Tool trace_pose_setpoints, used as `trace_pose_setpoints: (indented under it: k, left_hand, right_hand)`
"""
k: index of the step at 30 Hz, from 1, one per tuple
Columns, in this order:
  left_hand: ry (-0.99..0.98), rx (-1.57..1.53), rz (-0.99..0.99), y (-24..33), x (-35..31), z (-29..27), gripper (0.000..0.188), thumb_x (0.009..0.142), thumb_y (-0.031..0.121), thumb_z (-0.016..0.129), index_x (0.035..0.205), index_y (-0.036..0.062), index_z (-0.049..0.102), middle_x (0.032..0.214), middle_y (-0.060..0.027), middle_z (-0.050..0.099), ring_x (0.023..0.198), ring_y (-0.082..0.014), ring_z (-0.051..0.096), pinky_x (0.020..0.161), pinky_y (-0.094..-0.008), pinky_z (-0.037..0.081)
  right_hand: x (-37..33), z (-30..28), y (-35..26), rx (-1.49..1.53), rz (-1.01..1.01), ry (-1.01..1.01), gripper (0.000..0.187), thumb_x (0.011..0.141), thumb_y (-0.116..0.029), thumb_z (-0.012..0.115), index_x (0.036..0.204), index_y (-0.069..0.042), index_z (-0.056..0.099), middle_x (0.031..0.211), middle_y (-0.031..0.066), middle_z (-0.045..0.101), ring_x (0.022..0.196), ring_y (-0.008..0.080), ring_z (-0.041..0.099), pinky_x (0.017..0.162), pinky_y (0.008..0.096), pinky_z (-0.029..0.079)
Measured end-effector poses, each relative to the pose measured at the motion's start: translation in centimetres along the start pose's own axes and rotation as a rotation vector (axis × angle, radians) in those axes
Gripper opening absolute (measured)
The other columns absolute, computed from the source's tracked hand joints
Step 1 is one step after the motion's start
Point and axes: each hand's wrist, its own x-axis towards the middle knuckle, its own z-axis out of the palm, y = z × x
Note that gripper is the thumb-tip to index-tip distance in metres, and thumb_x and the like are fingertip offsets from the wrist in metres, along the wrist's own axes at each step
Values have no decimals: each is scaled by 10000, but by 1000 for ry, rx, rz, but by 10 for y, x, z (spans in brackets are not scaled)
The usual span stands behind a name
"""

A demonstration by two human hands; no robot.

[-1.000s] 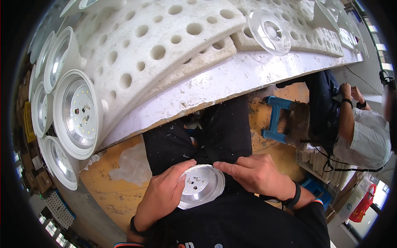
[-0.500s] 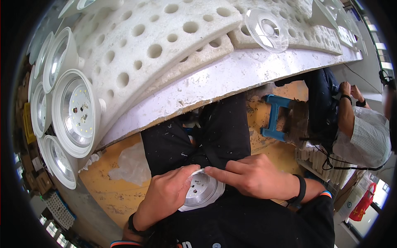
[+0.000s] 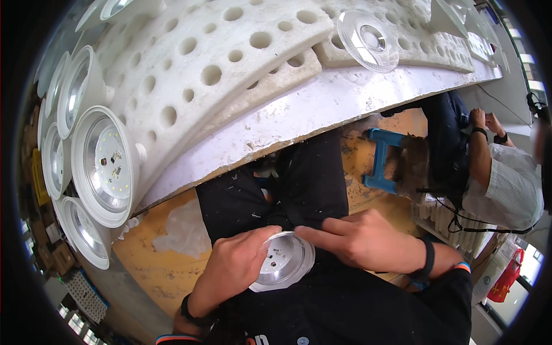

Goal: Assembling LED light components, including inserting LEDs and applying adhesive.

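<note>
Both hands hold one round white lamp housing over the lap, left hand curled about its rim to steady it, right hand pinching its top edge, while finished housings rest in the perforated foam tray.

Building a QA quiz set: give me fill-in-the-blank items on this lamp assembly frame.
1. Both hands, left hand and right hand, hold one round ____ over the lap.
2. The foam board on the bench is full of round ____.
3. The clear lens lies on the ____ board.
4. The stool on the floor is ____.

Missing words: lamp; holes; foam; blue
</note>
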Motion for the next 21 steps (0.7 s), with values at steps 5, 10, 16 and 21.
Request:
trace_pose_setpoints:
  k: [5,10,16,21]
  left_hand:
    - [-47,-28,-41,-5,7,-2,269,854,34,568,1119,24,609,966,-180,678,859,-346,671,725,-391,554]
    - [-64,-28,-55,-5,11,-1,276,846,27,574,1119,31,611,970,-178,677,852,-347,670,724,-396,552]
    - [-81,-95,-102,-13,11,-2,278,826,-6,571,1096,7,632,955,-175,688,854,-328,687,737,-347,541]
    - [-110,-52,-64,-9,16,-1,286,822,9,586,1103,43,622,943,-181,678,837,-358,667,716,-404,548]
  right_hand:
    - [18,0,-3,18,-85,68,508,712,-78,621,1220,-80,601,718,33,530,541,194,593,458,309,474]
    - [11,-5,3,-35,1,-46,404,753,-85,581,1153,-55,623,770,54,594,586,218,633,481,319,490]
    - [26,-6,4,-49,-95,-5,341,776,-85,573,1108,-90,647,777,49,608,586,210,641,470,315,493]
    - [36,-8,2,-33,-150,-23,255,774,-92,572,1023,-71,624,743,64,593,613,230,652,480,336,501]
